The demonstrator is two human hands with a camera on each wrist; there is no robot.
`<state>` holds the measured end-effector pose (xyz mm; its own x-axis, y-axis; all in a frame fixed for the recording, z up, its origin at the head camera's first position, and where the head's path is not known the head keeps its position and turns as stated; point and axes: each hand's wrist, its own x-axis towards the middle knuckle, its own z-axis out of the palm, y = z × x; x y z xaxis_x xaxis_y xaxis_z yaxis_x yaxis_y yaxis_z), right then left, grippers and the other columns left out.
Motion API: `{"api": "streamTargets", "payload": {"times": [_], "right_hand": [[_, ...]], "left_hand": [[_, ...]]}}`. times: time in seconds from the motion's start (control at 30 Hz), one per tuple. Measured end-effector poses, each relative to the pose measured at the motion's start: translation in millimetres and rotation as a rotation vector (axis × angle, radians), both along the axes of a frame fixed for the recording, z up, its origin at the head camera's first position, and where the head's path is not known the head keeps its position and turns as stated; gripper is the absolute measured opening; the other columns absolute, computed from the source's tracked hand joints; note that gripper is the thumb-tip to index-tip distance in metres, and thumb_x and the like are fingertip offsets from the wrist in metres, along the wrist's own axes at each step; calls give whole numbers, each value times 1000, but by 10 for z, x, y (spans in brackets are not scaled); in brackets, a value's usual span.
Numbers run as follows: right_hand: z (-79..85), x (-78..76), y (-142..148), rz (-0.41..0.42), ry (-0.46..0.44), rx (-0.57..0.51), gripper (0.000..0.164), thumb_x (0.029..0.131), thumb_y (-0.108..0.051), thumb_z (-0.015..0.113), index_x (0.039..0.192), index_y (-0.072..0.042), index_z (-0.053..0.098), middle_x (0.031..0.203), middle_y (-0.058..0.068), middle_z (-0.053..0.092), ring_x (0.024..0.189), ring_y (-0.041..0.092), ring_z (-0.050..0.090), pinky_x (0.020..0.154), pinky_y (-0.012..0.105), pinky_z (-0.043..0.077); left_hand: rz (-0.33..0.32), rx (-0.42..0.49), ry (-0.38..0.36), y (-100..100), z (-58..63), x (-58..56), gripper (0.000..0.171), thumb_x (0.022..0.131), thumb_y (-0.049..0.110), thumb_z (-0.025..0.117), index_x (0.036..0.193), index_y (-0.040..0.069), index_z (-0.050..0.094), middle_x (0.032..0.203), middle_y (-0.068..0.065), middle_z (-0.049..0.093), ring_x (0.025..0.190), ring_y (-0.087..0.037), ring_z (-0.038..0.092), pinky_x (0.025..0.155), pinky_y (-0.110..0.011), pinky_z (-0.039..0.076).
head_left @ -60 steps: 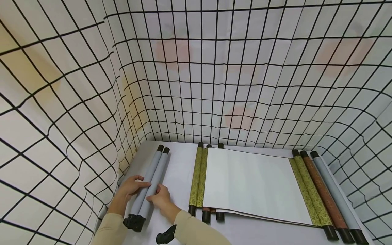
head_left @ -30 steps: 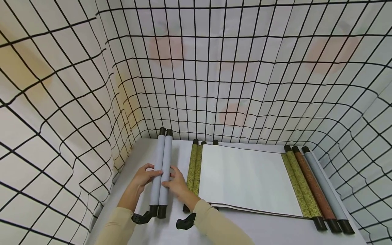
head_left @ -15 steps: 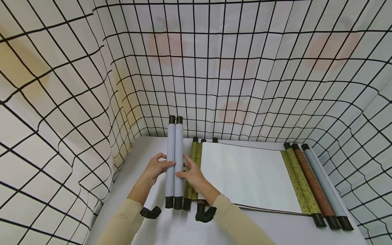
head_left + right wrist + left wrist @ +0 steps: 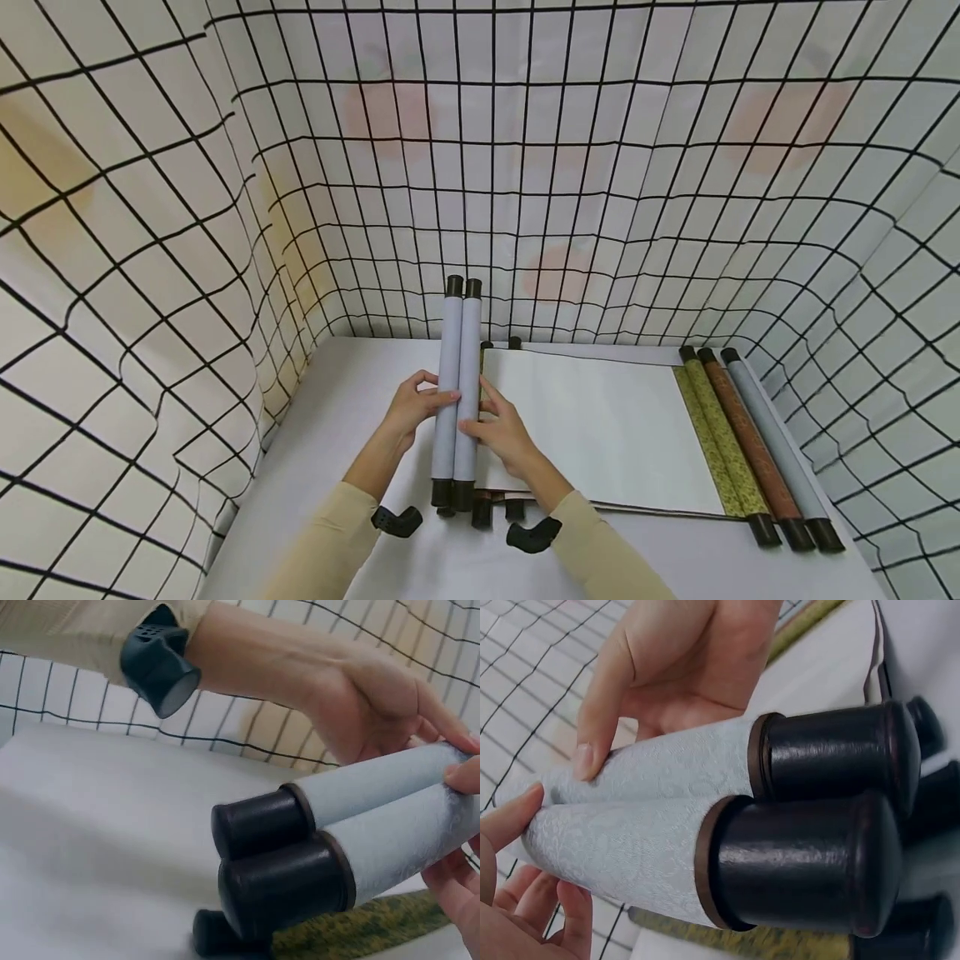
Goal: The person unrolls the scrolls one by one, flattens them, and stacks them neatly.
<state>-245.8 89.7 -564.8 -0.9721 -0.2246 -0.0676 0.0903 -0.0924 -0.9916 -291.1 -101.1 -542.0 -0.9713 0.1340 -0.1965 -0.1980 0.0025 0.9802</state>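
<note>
A pale blue-grey scroll [image 4: 468, 342], rolled in from both ends into two side-by-side rolls with black end knobs, is held up over the left end of the spread scrolls. My left hand [image 4: 414, 407] grips the left roll, thumb on top and fingers underneath. On the other roll, my right hand [image 4: 508, 429] does likewise. Up close in the left wrist view, the brocade cover [image 4: 630, 847] shows a woven pattern. Below the held scroll, a green mottled roll [image 4: 360, 926] is partly hidden in the right wrist view.
White scroll paper [image 4: 592, 425] lies spread across the table [image 4: 337, 450]. At its right end lie a green mottled roll [image 4: 723, 433], a red-brown roll [image 4: 750, 442] and a grey-blue roll [image 4: 776, 442]. Black wire mesh [image 4: 555, 192] rises behind and on both sides.
Both hands have lifted the blue-grey scroll from the table's left side and carried it right, turning it more upright in view. It now covers the left green rolls.
</note>
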Motion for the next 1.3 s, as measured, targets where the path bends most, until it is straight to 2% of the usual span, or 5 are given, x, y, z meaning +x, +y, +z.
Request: {"api": "streamTargets", "payload": {"times": [0.4, 0.77, 0.93, 1.1, 1.3], "right_hand": [[-23, 132, 308, -69, 40, 79, 94, 92, -7, 80, 166, -18, 24, 131, 22, 53, 104, 35, 69, 80, 42, 58], [69, 123, 494, -127, 38, 127, 89, 89, -4, 81, 163, -10, 31, 127, 20, 57, 99, 31, 69, 75, 42, 57], [75, 84, 525, -135, 14, 153, 82, 90, 2, 70, 162, -6, 30, 137, 22, 56, 114, 39, 63, 86, 50, 54], [82, 54, 476, -189, 11, 169, 76, 91, 2, 57, 159, 3, 24, 150, 27, 42, 133, 45, 45, 103, 59, 40], [65, 39, 437, -261, 1, 127, 67, 93, 0, 55, 155, 4, 29, 146, 25, 45, 126, 41, 48, 101, 56, 39]], "left_hand": [[-62, 44, 46, 379, -81, 82, 36, 87, 15, 86, 106, 6, 56, 103, -16, 76, 87, -23, 69, 77, -35, 49], [-87, 85, 39, 527, -83, 69, 33, 90, 12, 82, 110, 5, 56, 109, -16, 75, 91, -21, 69, 78, -36, 49], [-109, 80, 36, 538, -105, 44, 35, 90, 13, 82, 114, 5, 58, 111, -16, 74, 92, -24, 68, 80, -39, 49], [-172, 100, 39, 538, -143, 37, 39, 91, 15, 82, 122, 6, 59, 116, -16, 73, 99, -26, 68, 88, -43, 49], [-221, 148, 43, 536, -118, 46, 35, 94, 11, 77, 122, 4, 57, 118, -18, 72, 101, -27, 68, 90, -40, 50]]}}
